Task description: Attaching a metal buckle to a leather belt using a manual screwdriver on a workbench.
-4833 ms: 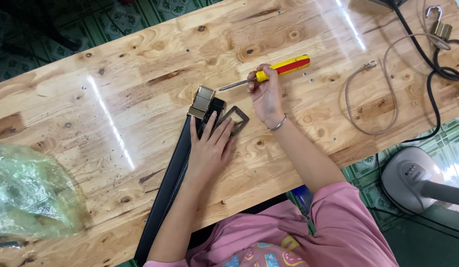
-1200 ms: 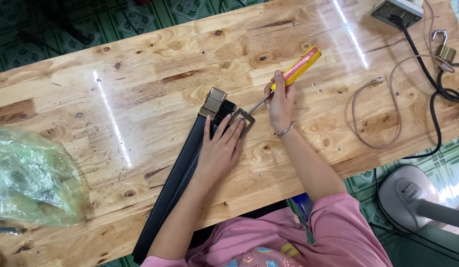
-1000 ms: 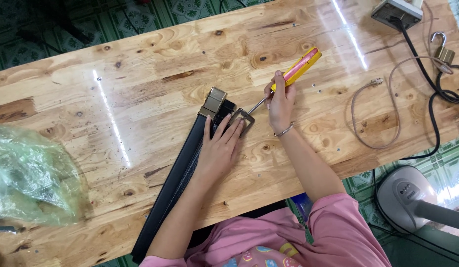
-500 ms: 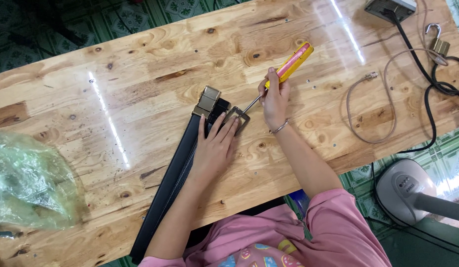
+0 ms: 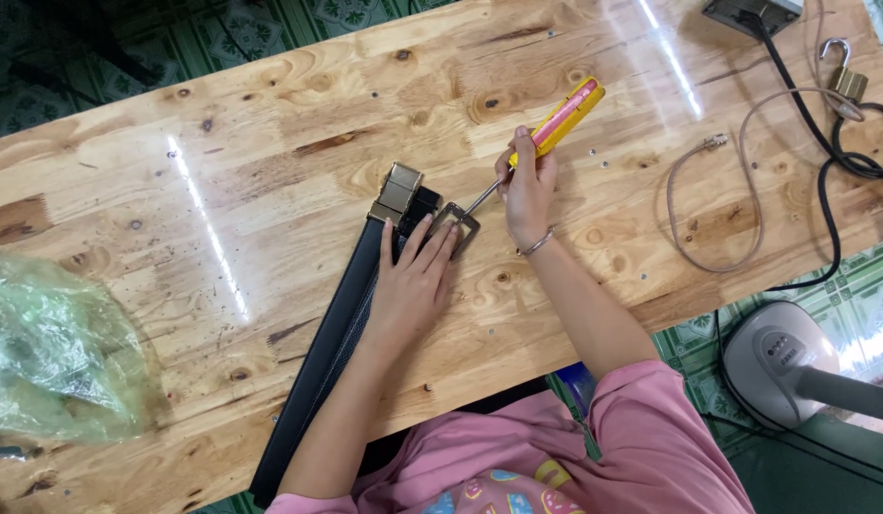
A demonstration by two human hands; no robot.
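Fingers (image 5: 432, 246) of the left hand (image 5: 413, 286) lie spread and flat, pressing a black belt (image 5: 341, 324) down onto the wooden table (image 5: 270, 124); they grasp nothing, they only pin it. Far over on the left edge of the table sits a crumpled clear plastic bag (image 5: 51, 352), well apart from the work. The belt runs diagonally from the near edge of the table up toward the middle, and at its upper end there is a brass-coloured buckle (image 5: 396, 193) lying just past the fingertips. Beside that, right at the tips of the left fingers, is a darker rectangular metal frame (image 5: 457, 227) resting on the wood. The right hand (image 5: 527, 186) is clenched around a screwdriver (image 5: 554, 119) with a yellow and red handle, the handle slanting up and away to the right, the thin metal shaft angled down so its tip meets the dark frame. A thin bracelet (image 5: 535, 246) circles the right wrist. Further right a beige cable (image 5: 717, 205) loops across the table, then black cables (image 5: 832, 171), a brass padlock (image 5: 846, 81) near the far corner, and a grey fan base (image 5: 784, 362) on the floor.
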